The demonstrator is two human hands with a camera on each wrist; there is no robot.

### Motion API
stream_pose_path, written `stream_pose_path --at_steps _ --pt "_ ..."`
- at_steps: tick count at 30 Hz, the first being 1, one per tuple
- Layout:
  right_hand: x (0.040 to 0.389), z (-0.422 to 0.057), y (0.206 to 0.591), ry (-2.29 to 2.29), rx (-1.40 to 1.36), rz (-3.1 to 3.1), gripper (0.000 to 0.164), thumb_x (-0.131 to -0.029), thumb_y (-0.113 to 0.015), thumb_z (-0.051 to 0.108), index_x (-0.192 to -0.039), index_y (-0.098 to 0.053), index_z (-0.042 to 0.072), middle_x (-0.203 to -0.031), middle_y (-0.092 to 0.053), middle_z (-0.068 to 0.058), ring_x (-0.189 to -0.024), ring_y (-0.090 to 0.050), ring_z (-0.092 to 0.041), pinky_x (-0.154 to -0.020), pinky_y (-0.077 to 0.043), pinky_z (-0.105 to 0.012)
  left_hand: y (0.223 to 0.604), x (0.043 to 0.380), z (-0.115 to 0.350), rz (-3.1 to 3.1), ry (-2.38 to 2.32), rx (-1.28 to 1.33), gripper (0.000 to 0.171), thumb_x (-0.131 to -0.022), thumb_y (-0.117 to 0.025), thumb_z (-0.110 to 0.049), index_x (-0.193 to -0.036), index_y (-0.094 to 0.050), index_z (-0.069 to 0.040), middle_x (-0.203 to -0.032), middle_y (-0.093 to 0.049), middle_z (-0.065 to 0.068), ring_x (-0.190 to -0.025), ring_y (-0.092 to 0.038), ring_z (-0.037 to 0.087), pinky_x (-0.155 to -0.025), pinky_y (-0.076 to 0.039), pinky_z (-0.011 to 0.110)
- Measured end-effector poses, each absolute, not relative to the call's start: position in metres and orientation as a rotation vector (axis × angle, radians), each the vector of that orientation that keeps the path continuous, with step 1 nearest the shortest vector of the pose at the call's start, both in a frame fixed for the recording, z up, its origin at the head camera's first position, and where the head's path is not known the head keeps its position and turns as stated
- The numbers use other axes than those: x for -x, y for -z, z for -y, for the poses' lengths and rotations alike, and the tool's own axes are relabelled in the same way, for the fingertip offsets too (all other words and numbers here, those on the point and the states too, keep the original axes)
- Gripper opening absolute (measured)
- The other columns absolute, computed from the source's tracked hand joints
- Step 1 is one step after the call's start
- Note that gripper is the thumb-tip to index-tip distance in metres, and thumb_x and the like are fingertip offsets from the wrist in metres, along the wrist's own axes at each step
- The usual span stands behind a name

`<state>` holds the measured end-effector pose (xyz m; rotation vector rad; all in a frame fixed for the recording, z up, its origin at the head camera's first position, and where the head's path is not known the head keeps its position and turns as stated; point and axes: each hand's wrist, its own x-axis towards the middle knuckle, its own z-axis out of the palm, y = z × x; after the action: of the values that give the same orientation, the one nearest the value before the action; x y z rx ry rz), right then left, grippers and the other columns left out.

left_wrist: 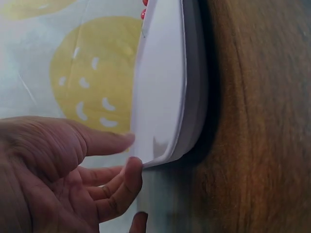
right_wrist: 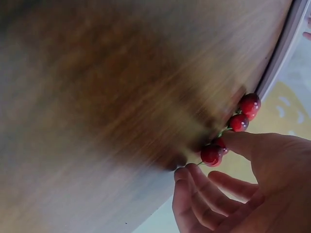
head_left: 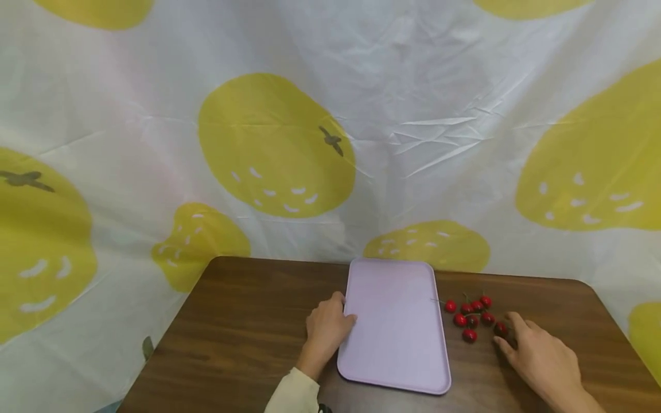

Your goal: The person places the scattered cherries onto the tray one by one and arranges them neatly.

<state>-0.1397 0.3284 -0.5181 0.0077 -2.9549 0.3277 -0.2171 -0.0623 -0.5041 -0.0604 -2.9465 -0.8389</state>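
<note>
A pale lilac tray (head_left: 395, 327) lies flat on the brown wooden table (head_left: 248, 327). My left hand (head_left: 329, 324) holds its left edge, with the thumb over the rim and the fingers along the outside; the left wrist view shows this hand (left_wrist: 73, 170) at the tray's edge (left_wrist: 163, 77). Right of the tray sits a loose cluster of red cherries (head_left: 469, 335) with green stems. At the cluster's right side, my right hand (head_left: 547, 358) has thumb and forefinger spread around a dark red cherry (head_left: 500, 329). The right wrist view shows cherries (right_wrist: 238, 123) beside the thumb.
A white cloth (head_left: 439, 172) printed with large yellow fruit hangs behind the table's far edge. The tray's far end reaches close to that edge. One cherry's stem (head_left: 438, 300) extends over the tray's right rim.
</note>
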Motion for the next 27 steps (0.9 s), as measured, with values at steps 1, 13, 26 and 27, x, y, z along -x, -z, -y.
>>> stream_pose_path --at_steps 1,13,26,27 --pt "0.14 -0.328 0.518 -0.333 -0.01 2.948 0.056 -0.093 -0.08 0.031 -0.134 -0.057 0.002 -0.096 -0.075 -0.021 -0.06 -0.065 -0.026 -0.043 -0.043 -0.038 0.506 0.217 0.062 2.939 0.846 0.065 0.032 -0.086 -0.084 -0.023 -0.109 -0.069 -0.008 -0.095 -0.079 0.017 -0.077 -0.073 0.038 -0.062 -0.051 0.05" --pt "0.147 -0.328 0.526 -0.354 -0.087 2.884 0.024 -0.089 -0.084 0.02 -0.103 -0.069 0.008 -0.083 -0.069 -0.005 -0.061 -0.064 -0.02 -0.046 -0.045 -0.037 0.52 0.223 0.067 2.866 0.888 0.133 0.013 -0.084 -0.074 -0.006 -0.085 -0.062 -0.006 -0.081 -0.073 0.018 -0.069 -0.069 0.039 -0.057 -0.05 0.047" --pt "0.165 -0.313 0.506 -0.27 -0.097 2.606 0.029 -0.078 -0.089 0.015 -0.097 -0.068 0.012 -0.073 -0.064 -0.004 -0.046 -0.048 -0.015 -0.037 -0.029 -0.033 0.581 0.259 0.072 2.918 0.841 0.102 0.013 -0.084 -0.07 -0.014 -0.083 -0.06 -0.006 -0.082 -0.072 0.023 -0.07 -0.07 0.041 -0.054 -0.051 0.048" --pt "0.169 -0.308 0.504 -0.278 -0.113 2.586 0.029 -0.077 -0.09 0.014 -0.098 -0.068 0.013 -0.075 -0.065 -0.004 -0.047 -0.05 -0.015 -0.037 -0.029 -0.032 0.582 0.26 0.071 2.932 0.841 0.101 0.012 -0.084 -0.068 -0.013 -0.085 -0.061 -0.004 -0.083 -0.072 0.024 -0.071 -0.07 0.042 -0.054 -0.051 0.048"
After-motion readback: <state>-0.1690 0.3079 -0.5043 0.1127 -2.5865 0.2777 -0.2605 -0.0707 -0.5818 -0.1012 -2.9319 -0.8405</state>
